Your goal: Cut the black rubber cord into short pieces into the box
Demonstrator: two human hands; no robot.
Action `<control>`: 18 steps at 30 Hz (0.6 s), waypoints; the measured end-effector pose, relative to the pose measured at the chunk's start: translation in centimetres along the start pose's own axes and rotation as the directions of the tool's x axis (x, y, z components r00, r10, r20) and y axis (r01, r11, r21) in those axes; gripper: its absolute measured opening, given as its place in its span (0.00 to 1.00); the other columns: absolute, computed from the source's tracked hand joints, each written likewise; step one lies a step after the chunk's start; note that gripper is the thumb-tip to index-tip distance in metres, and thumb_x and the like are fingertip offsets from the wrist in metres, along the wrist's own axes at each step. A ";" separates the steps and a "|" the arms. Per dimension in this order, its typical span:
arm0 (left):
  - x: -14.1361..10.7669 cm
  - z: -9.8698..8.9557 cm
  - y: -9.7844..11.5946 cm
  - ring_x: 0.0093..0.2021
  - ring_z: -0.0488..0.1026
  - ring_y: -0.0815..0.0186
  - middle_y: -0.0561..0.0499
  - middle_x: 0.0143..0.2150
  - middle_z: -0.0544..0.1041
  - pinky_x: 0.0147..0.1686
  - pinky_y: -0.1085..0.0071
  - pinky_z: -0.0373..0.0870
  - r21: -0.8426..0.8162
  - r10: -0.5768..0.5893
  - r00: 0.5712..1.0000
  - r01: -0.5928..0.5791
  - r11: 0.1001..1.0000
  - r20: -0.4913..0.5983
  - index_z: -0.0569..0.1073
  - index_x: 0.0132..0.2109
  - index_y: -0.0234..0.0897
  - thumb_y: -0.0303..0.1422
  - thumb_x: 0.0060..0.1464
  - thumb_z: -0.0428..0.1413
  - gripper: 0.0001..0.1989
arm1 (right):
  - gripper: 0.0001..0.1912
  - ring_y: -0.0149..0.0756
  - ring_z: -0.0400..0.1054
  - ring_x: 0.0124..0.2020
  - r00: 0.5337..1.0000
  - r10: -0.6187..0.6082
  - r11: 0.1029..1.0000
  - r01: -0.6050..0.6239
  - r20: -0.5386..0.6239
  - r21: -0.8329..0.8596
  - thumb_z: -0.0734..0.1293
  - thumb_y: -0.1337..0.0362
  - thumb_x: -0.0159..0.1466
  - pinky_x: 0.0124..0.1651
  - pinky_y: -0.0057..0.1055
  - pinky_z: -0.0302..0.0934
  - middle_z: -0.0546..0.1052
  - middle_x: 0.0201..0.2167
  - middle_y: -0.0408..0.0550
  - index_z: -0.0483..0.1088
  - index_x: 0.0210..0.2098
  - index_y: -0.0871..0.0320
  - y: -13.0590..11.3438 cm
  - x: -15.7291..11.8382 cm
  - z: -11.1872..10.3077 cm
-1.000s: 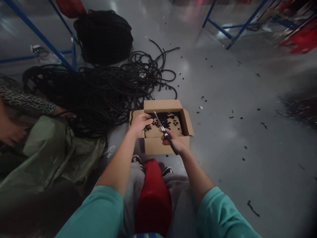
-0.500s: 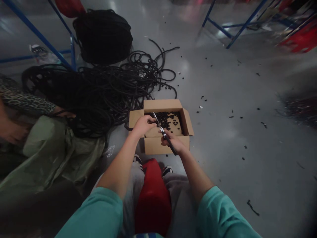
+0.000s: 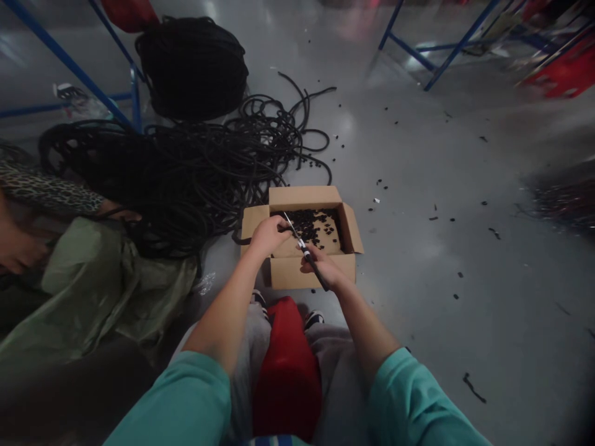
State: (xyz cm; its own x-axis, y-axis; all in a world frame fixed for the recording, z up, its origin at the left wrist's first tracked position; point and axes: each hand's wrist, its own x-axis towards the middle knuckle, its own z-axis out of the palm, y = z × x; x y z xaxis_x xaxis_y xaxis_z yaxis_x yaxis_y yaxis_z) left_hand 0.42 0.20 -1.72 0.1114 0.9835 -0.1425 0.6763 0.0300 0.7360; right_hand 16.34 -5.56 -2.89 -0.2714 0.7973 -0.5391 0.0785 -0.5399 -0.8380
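Over an open cardboard box [image 3: 307,273] my right hand [image 3: 323,265] grips dark-handled scissors [image 3: 316,267], their blades pointing up and left to the fingertips of my left hand. My left hand [image 3: 268,236], over the box's left side, is closed in a pinch on a black cord [image 3: 240,240], which comes in from the left behind the hand. The cord's end at the blades is too small to make out. Many small black cut pieces [image 3: 309,224] lie inside the box, mostly toward its back and middle.
Tangled black cord [image 3: 195,161] spreads at the left, with a large black coil [image 3: 193,68] behind it. Another person's hand [image 3: 21,248] and green sheeting [image 3: 125,279] are at far left. A red seat [image 3: 288,378] is between my legs. Blue frames [image 3: 453,52] stand at the back.
The scissors and my right hand have shifted slightly left, and the blades look closer together. My left hand has barely moved. The other person's hand at far left has moved a little.
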 end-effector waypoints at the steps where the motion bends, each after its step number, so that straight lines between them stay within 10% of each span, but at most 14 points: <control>1: 0.0 0.0 0.1 0.34 0.69 0.66 0.50 0.31 0.74 0.37 0.70 0.63 -0.002 -0.002 1.000 0.002 1.000 0.003 0.71 0.28 0.34 0.29 0.40 0.55 0.04 | 0.26 0.28 0.58 0.26 1.000 0.000 1.000 0.000 -0.001 0.000 0.64 0.73 0.38 0.34 0.27 0.53 0.64 0.20 0.35 0.64 0.39 0.56 0.0 0.0 0.0; 18: 0.2 -0.1 -0.3 0.31 0.67 0.68 0.51 0.29 0.72 0.34 0.72 0.62 -0.106 0.029 0.999 -0.027 0.994 0.020 0.68 0.28 0.35 0.30 0.39 0.56 0.06 | 0.22 0.23 0.50 0.15 0.995 -0.027 0.999 0.023 -0.093 -0.043 0.62 0.70 0.38 0.20 0.24 0.45 0.60 0.14 0.34 0.69 0.35 0.60 0.3 0.2 0.2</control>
State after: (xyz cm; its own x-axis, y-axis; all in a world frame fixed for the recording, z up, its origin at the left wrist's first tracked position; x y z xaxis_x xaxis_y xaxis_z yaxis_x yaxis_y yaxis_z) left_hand 0.16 0.44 -1.92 0.1457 0.9802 -0.1344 0.5923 0.0224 0.8054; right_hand 16.06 -5.59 -3.20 -0.1827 0.8331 -0.5220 0.1134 -0.5095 -0.8529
